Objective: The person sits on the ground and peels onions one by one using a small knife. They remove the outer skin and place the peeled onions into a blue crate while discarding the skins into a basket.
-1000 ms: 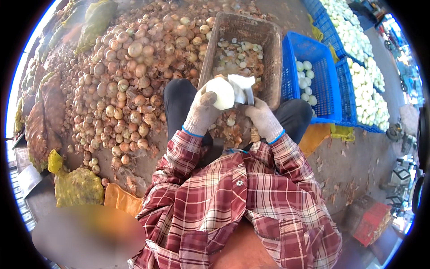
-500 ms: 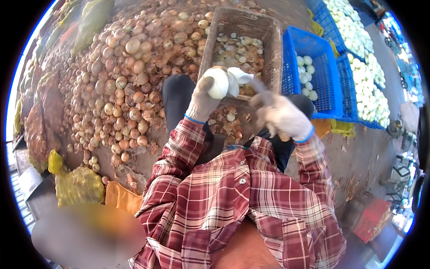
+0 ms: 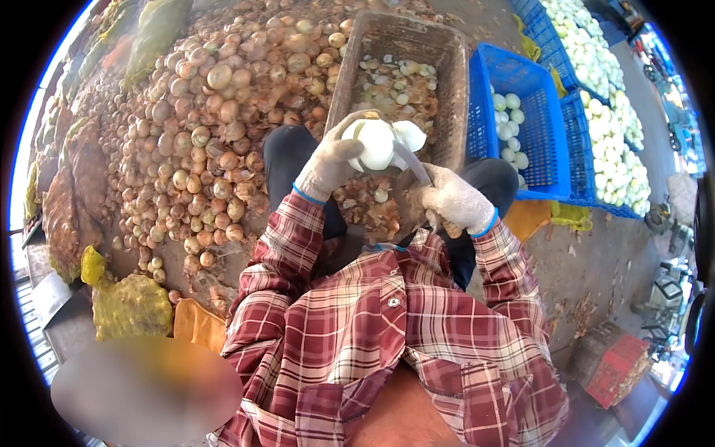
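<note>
My gloved left hand (image 3: 326, 164) is closed around a mostly white, peeled onion (image 3: 375, 144) above the near end of a dirty brown crate (image 3: 452, 97). A pale flap of onion layer (image 3: 410, 136) stands out from its right side. In my gloved right hand (image 3: 457, 201) is a knife (image 3: 412, 163), its blade pointing up and left against the onion's right side. The knife's handle is hidden in my fingers. Inside the brown crate lie onion trimmings and skins (image 3: 402, 82).
A large heap of unpeeled onions (image 3: 216, 134) spreads at the left. Right of the brown crate stands a blue crate (image 3: 550, 119) with several peeled onions (image 3: 509, 130). Farther right are blue crates full of peeled onions (image 3: 614, 149). A red box (image 3: 617, 365) sits at lower right.
The knife in my right hand has come down and left to the onion, and its blade now shows clearly. The onion has shifted slightly right in view and the loose flap has changed shape.
</note>
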The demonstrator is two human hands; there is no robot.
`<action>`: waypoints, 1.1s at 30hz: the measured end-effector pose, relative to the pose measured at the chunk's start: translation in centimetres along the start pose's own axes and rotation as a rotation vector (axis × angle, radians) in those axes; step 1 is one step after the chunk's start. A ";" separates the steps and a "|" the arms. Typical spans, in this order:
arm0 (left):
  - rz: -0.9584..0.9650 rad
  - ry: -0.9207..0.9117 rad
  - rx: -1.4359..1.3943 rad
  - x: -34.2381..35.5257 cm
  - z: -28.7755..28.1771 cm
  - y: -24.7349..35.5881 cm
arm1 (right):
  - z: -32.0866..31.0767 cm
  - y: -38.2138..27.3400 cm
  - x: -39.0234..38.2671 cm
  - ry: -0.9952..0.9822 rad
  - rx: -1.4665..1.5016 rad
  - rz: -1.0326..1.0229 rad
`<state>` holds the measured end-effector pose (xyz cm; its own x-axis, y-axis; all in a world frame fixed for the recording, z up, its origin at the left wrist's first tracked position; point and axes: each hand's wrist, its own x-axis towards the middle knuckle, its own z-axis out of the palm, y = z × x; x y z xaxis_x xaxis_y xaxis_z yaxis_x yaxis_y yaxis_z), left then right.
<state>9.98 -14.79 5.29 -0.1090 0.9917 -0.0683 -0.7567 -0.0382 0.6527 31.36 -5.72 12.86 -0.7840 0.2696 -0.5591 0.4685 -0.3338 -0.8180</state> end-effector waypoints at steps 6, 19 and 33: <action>0.221 0.316 1.042 2.5 0.0 -2.4 | -3.2 2.5 -2.4 -0.194 0.659 -0.178; -0.083 1.307 1.414 -18.0 -17.7 5.2 | -10.0 4.1 -5.6 1.448 -0.356 -0.229; -1.135 1.177 1.007 -25.7 -24.1 -19.3 | 14.1 5.0 1.7 0.581 -0.017 0.327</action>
<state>11.85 -42.53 -23.75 -0.5490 -0.0903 -0.8309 -0.2256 0.9733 0.0433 26.60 -19.69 9.72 -0.2561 0.6010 -0.7571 0.6548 -0.4683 -0.5933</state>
